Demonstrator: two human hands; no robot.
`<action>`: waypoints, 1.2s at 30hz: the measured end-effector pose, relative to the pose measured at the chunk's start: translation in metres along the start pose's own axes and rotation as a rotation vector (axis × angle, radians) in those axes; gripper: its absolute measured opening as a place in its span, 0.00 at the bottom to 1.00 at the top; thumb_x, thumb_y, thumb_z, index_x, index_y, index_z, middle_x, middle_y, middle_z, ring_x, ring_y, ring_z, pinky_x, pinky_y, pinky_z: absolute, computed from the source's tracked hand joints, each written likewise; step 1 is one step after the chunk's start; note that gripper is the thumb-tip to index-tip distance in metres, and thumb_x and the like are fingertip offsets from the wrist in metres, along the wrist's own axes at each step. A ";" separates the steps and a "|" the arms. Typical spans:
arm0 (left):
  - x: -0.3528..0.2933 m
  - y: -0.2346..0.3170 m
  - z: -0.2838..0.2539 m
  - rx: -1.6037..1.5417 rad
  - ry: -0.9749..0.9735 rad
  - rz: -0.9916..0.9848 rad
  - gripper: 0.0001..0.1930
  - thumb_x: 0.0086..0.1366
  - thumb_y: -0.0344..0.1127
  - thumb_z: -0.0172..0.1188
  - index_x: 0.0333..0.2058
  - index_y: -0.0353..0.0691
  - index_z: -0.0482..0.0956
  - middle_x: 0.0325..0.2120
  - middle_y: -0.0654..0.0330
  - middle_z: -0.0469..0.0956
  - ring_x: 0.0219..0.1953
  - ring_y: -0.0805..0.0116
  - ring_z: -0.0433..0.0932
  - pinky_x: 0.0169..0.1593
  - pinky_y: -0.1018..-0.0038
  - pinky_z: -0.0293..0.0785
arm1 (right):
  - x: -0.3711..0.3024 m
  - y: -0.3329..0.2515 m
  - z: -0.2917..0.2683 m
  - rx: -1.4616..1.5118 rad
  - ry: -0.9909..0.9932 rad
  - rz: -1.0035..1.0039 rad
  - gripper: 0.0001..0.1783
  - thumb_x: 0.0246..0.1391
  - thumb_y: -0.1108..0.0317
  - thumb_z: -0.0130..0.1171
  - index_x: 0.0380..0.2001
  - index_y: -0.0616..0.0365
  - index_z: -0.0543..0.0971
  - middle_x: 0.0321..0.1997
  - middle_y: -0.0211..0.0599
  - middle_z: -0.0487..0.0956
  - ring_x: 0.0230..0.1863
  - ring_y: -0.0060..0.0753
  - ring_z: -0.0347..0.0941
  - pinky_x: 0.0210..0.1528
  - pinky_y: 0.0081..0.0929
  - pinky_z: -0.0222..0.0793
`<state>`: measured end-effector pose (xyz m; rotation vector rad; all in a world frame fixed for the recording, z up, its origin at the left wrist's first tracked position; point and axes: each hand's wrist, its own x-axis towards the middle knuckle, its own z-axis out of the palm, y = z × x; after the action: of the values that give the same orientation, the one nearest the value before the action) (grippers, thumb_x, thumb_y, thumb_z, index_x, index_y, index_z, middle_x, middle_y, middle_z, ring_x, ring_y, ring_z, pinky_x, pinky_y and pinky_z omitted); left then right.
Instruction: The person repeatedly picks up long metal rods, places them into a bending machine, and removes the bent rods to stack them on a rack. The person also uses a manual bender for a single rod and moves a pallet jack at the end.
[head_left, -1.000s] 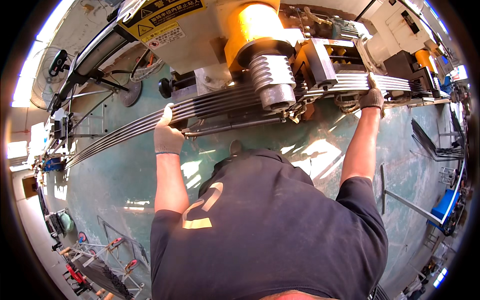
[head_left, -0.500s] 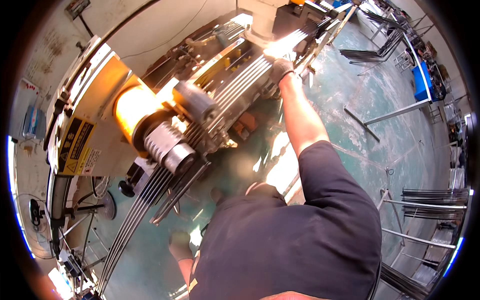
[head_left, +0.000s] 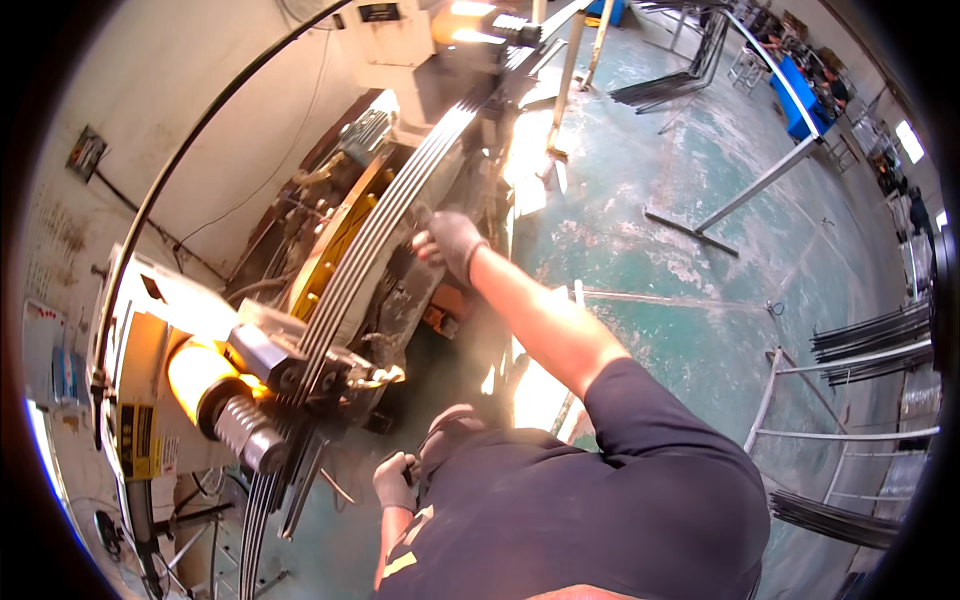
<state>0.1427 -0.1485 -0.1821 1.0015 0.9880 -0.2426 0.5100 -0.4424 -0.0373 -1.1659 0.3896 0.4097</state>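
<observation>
Several long, thin grey metal rods lie side by side, running diagonally through a machine. Beside them, on their right, my gloved right hand hovers with arm stretched out, its fingers loosely bent and apart, and I see nothing held in it. My gloved left hand is low beside my body, fingers curled; a small dark spot shows at them, but what they hold, if anything, cannot be made out. The rods pass by a ribbed metal roller on a yellow cylinder and a dark block.
An orange piece sits low under the machine. A metal stand with a blue panel is on the green floor. At right, racks carry bundles of dark rods. A second yellow-ended unit stands at the far end.
My right hand has come back from the machine's far, bright end toward me and left. My left hand shows more clearly, its fingers curled. The whole view has shifted.
</observation>
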 end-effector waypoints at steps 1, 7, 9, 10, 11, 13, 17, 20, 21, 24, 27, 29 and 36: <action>0.013 0.002 0.024 0.156 0.044 0.082 0.06 0.66 0.27 0.61 0.30 0.30 0.80 0.26 0.56 0.80 0.24 0.65 0.79 0.26 0.73 0.75 | -0.008 0.004 -0.015 -0.024 -0.021 0.043 0.34 0.68 0.40 0.61 0.56 0.65 0.77 0.30 0.37 0.83 0.21 0.25 0.77 0.22 0.25 0.73; 0.165 0.039 0.165 1.351 -0.388 0.459 0.06 0.61 0.27 0.61 0.34 0.40 0.87 0.29 0.60 0.84 0.31 0.67 0.83 0.32 0.67 0.75 | 0.009 -0.019 -0.184 0.030 0.275 -0.065 0.22 0.68 0.49 0.63 0.43 0.60 0.81 0.26 0.33 0.79 0.21 0.25 0.74 0.24 0.26 0.72; 0.194 0.024 0.236 1.324 -0.279 0.479 0.06 0.61 0.34 0.62 0.33 0.42 0.87 0.29 0.56 0.86 0.32 0.62 0.85 0.33 0.64 0.75 | 0.013 -0.040 -0.255 0.015 0.429 -0.124 0.18 0.68 0.54 0.62 0.42 0.60 0.81 0.26 0.34 0.79 0.20 0.25 0.74 0.23 0.26 0.71; 0.210 0.009 0.261 0.860 -0.252 0.414 0.08 0.61 0.37 0.62 0.33 0.43 0.87 0.30 0.53 0.86 0.33 0.57 0.86 0.35 0.63 0.76 | 0.017 -0.047 -0.295 0.031 0.503 -0.146 0.16 0.68 0.55 0.61 0.40 0.59 0.81 0.26 0.34 0.78 0.20 0.26 0.73 0.22 0.26 0.70; 0.220 0.012 0.301 1.601 -0.313 0.804 0.10 0.61 0.40 0.64 0.35 0.43 0.89 0.30 0.53 0.86 0.33 0.57 0.85 0.37 0.65 0.77 | 0.018 -0.047 -0.335 0.019 0.523 -0.145 0.15 0.67 0.56 0.62 0.39 0.59 0.80 0.26 0.34 0.79 0.20 0.26 0.73 0.22 0.26 0.70; 0.211 -0.007 0.381 1.015 -0.300 0.425 0.09 0.60 0.35 0.67 0.37 0.41 0.89 0.31 0.60 0.87 0.35 0.67 0.84 0.39 0.68 0.77 | 0.008 -0.030 -0.410 0.045 0.648 -0.160 0.16 0.65 0.56 0.62 0.32 0.58 0.77 0.23 0.35 0.77 0.19 0.27 0.72 0.22 0.27 0.69; 0.184 -0.021 0.515 0.638 -0.510 0.195 0.06 0.66 0.29 0.65 0.39 0.32 0.86 0.27 0.63 0.83 0.30 0.72 0.81 0.34 0.75 0.75 | -0.035 0.035 -0.536 0.109 0.806 0.081 0.16 0.57 0.63 0.61 0.19 0.55 0.72 0.18 0.36 0.72 0.17 0.31 0.69 0.20 0.31 0.65; 0.219 -0.032 0.575 0.859 -0.623 0.403 0.08 0.65 0.30 0.66 0.39 0.31 0.86 0.28 0.62 0.83 0.30 0.74 0.81 0.33 0.76 0.76 | -0.060 0.089 -0.594 0.241 1.080 0.316 0.15 0.61 0.62 0.61 0.23 0.56 0.73 0.21 0.38 0.74 0.17 0.33 0.71 0.18 0.31 0.69; 0.220 -0.025 0.598 0.915 -0.624 0.423 0.08 0.65 0.30 0.66 0.38 0.31 0.86 0.27 0.62 0.83 0.30 0.74 0.80 0.33 0.76 0.75 | -0.068 0.105 -0.611 0.324 1.099 0.363 0.13 0.60 0.63 0.59 0.23 0.55 0.73 0.21 0.37 0.74 0.17 0.33 0.70 0.17 0.31 0.68; 0.210 -0.003 0.669 1.060 -0.618 0.470 0.07 0.65 0.30 0.65 0.37 0.33 0.86 0.27 0.64 0.83 0.29 0.76 0.79 0.33 0.77 0.75 | -0.069 0.111 -0.654 0.484 1.140 0.517 0.11 0.59 0.67 0.56 0.23 0.54 0.72 0.19 0.36 0.73 0.17 0.32 0.71 0.16 0.32 0.68; 0.231 0.002 0.735 1.104 -0.444 0.388 0.12 0.64 0.39 0.63 0.37 0.38 0.89 0.29 0.60 0.87 0.31 0.70 0.83 0.41 0.70 0.78 | -0.020 0.074 -0.714 0.529 1.189 0.507 0.11 0.60 0.66 0.56 0.24 0.55 0.72 0.18 0.35 0.72 0.16 0.33 0.70 0.16 0.31 0.69; 0.255 -0.011 0.770 1.120 -0.352 0.394 0.13 0.65 0.40 0.61 0.37 0.38 0.89 0.27 0.60 0.86 0.30 0.68 0.83 0.40 0.70 0.78 | 0.025 0.036 -0.763 0.460 1.115 0.427 0.13 0.60 0.66 0.57 0.22 0.55 0.71 0.17 0.35 0.71 0.16 0.33 0.69 0.17 0.31 0.69; 0.159 -0.029 0.925 0.880 -0.479 0.322 0.12 0.62 0.34 0.68 0.41 0.34 0.88 0.33 0.59 0.86 0.34 0.73 0.82 0.42 0.74 0.80 | 0.235 -0.254 -0.827 0.083 0.678 -0.052 0.15 0.63 0.61 0.61 0.25 0.59 0.76 0.22 0.37 0.75 0.18 0.32 0.73 0.20 0.31 0.72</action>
<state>0.7546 -0.8608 -0.1692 1.7725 0.2377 -0.6437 0.7714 -1.2761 -0.2364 -1.2108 0.9513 -0.0631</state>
